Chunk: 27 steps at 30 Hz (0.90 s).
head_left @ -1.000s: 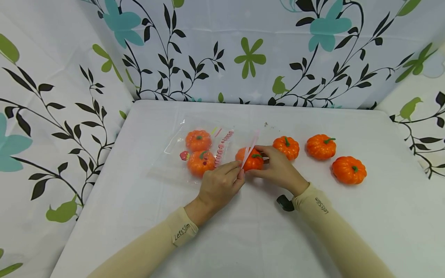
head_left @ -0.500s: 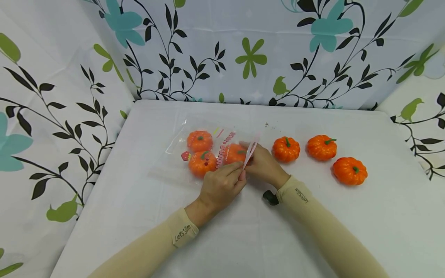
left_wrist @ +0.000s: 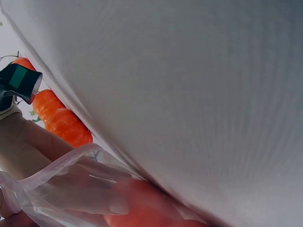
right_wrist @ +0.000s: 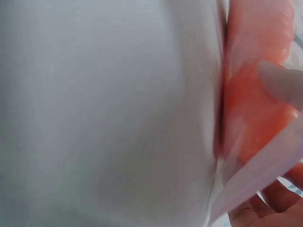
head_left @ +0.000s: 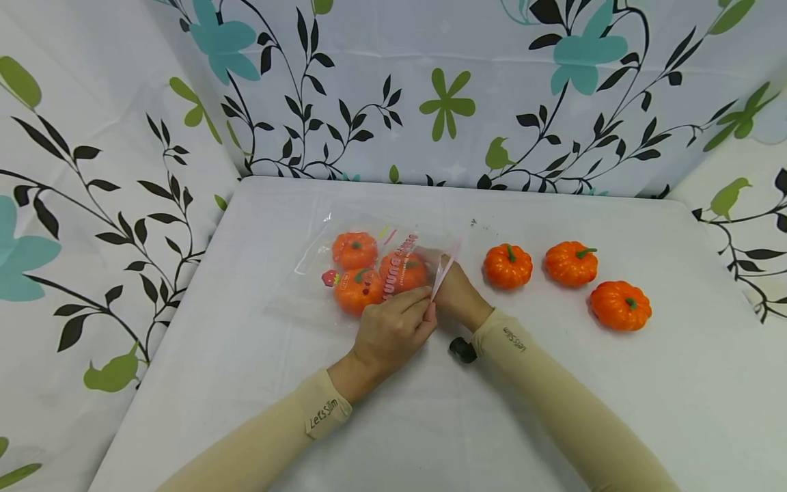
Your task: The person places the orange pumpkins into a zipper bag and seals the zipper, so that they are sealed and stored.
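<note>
The pumpkin (head_left: pixel 402 273) has moved from the mouth of the bag (head_left: pixel 313 256) since the earlier frame and now lies inside, beside two others (head_left: pixel 354 251), left of the frame's centre. The left hand (head_left: pixel 393 331) pinches the bag's edge as before. The right hand (head_left: pixel 451 287) has gone deeper inside; film blurs its fingers, so I cannot tell whether it grips. Three loose pumpkins (head_left: pixel 570 264) remain at right; the right-wrist view cuts off the bag

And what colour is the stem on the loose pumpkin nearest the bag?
Green; the stem shows best in the head view.
</note>
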Available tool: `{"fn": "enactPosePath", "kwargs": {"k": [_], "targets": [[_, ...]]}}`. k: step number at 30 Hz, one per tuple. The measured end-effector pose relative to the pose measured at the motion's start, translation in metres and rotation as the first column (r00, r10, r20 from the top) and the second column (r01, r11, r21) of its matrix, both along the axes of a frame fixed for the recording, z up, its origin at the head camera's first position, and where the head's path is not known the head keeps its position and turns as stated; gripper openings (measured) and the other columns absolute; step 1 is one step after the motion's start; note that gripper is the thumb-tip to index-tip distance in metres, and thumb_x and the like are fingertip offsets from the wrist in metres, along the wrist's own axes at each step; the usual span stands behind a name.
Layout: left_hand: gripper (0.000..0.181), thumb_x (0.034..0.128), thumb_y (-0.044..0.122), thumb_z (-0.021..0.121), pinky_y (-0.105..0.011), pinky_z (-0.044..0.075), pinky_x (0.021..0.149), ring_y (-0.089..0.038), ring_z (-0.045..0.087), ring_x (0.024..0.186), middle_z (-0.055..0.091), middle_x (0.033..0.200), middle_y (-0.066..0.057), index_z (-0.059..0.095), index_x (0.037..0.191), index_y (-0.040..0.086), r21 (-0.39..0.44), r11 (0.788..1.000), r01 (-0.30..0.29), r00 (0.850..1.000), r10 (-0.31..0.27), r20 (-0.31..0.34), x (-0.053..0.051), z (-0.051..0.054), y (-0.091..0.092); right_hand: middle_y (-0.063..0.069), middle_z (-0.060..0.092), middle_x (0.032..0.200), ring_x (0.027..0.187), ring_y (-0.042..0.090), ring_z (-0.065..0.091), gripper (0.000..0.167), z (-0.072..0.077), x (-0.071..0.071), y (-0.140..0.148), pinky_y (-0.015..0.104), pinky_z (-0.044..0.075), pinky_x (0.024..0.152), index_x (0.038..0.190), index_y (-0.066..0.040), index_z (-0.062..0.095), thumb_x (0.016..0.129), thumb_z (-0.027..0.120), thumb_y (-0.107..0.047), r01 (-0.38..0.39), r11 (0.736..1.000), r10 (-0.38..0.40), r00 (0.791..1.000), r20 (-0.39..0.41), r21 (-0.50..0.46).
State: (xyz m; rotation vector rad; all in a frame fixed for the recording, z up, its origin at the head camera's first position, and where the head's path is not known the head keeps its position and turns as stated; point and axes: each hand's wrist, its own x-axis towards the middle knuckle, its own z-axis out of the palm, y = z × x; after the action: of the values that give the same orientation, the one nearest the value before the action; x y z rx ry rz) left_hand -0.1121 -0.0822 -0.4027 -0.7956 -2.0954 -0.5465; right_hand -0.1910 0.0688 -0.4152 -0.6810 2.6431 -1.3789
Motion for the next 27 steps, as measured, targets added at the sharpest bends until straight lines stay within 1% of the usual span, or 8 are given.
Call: {"fn": "enactPosePath", "kwargs": {"k": [5, 8, 11, 13, 15, 18, 23, 27], "targets": [[0.01, 0.0816, 0.008, 0.073, -0.029, 0.061, 0.073, -0.017, 0.074, 0.085, 0.076, 0.093, -0.004, 0.08, 0.087, 0.004, 0.002, 1.0, 0.002, 1.0, -0.002, 0.005, 0.0, -0.001, 0.0, 0.022, 0.046, 0.151, 0.142, 0.036, 0.041, 0.073, -0.001, 0.002, 0.001, 0.05, 0.03, 0.118, 0.149, 0.004, 0.043, 0.086, 0.076, -0.008, -0.007, 1.0, 0.008, 0.999, 0.031, -0.024], [0.01, 0.082, 0.009, 0.074, -0.029, 0.061, 0.073, -0.017, 0.074, 0.085, 0.076, 0.094, -0.005, 0.08, 0.087, 0.003, -0.001, 1.0, 0.005, 1.0, -0.005, 0.024, 0.0, -0.001, 0.0, 0.02, 0.046, 0.152, 0.139, 0.035, 0.045, 0.074, 0.001, 0.005, 0.007, 0.049, 0.035, 0.115, 0.153, 0.0, 0.041, 0.087, 0.074, -0.011, 0.036, 0.999, -0.034, 0.994, 0.107, -0.015], [0.01, 0.0821, 0.01, 0.075, -0.03, 0.061, 0.072, -0.018, 0.075, 0.086, 0.076, 0.094, -0.006, 0.08, 0.087, 0.003, -0.001, 1.0, 0.0, 0.999, 0.0, 0.041, -0.001, 0.0, -0.001, 0.018, 0.049, 0.15, 0.131, 0.036, 0.054, 0.073, 0.006, 0.01, 0.019, 0.047, 0.045, 0.107, 0.153, -0.003, 0.042, 0.089, 0.074, -0.013, 0.084, 0.995, -0.071, 0.977, 0.2, -0.061], [0.011, 0.0826, 0.01, 0.076, -0.03, 0.061, 0.071, -0.018, 0.075, 0.086, 0.077, 0.095, -0.007, 0.08, 0.088, 0.002, -0.002, 1.0, -0.005, 0.999, 0.005, 0.046, -0.001, 0.001, -0.001, 0.018, 0.051, 0.148, 0.127, 0.035, 0.058, 0.069, 0.008, 0.014, 0.029, 0.046, 0.049, 0.103, 0.152, -0.003, 0.044, 0.091, 0.073, -0.014, 0.109, 0.988, -0.081, 0.97, 0.229, -0.111], [0.011, 0.0834, 0.011, 0.075, -0.03, 0.061, 0.071, -0.019, 0.075, 0.086, 0.077, 0.095, -0.007, 0.08, 0.087, 0.002, -0.005, 1.0, -0.011, 0.999, 0.011, 0.047, -0.001, 0.003, -0.001, 0.019, 0.053, 0.146, 0.125, 0.035, 0.059, 0.064, 0.011, 0.018, 0.037, 0.045, 0.051, 0.1, 0.15, -0.001, 0.046, 0.093, 0.072, -0.014, 0.115, 0.981, -0.077, 0.971, 0.226, -0.158], [0.012, 0.0851, 0.011, 0.073, -0.03, 0.061, 0.072, -0.019, 0.075, 0.086, 0.077, 0.095, -0.007, 0.08, 0.087, 0.002, -0.009, 1.0, -0.014, 0.999, 0.014, 0.053, -0.002, 0.004, 0.0, 0.017, 0.061, 0.138, 0.122, 0.032, 0.062, 0.055, 0.014, 0.023, 0.045, 0.044, 0.052, 0.099, 0.144, 0.002, 0.053, 0.095, 0.071, -0.014, 0.113, 0.979, -0.08, 0.978, 0.192, -0.171], [0.011, 0.0821, 0.01, 0.076, -0.03, 0.06, 0.072, -0.02, 0.075, 0.087, 0.077, 0.096, -0.008, 0.081, 0.088, 0.002, -0.012, 1.0, -0.014, 0.998, 0.015, 0.061, -0.002, 0.004, 0.001, 0.013, 0.069, 0.124, 0.112, 0.027, 0.068, 0.039, 0.016, 0.028, 0.042, 0.043, 0.053, 0.097, 0.132, 0.001, 0.064, 0.097, 0.069, -0.015, 0.067, 0.991, -0.044, 0.981, 0.188, -0.116], [0.014, 0.0812, 0.01, 0.078, -0.03, 0.06, 0.074, -0.02, 0.075, 0.088, 0.077, 0.097, -0.008, 0.081, 0.093, 0.002, -0.014, 1.0, -0.013, 0.999, 0.014, 0.052, -0.001, 0.003, 0.002, 0.014, 0.068, 0.127, 0.115, 0.027, 0.067, 0.04, 0.015, 0.03, 0.033, 0.043, 0.052, 0.1, 0.135, 0.002, 0.062, 0.098, 0.065, -0.011, 0.017, 0.993, 0.006, 0.981, 0.194, -0.114]]}}
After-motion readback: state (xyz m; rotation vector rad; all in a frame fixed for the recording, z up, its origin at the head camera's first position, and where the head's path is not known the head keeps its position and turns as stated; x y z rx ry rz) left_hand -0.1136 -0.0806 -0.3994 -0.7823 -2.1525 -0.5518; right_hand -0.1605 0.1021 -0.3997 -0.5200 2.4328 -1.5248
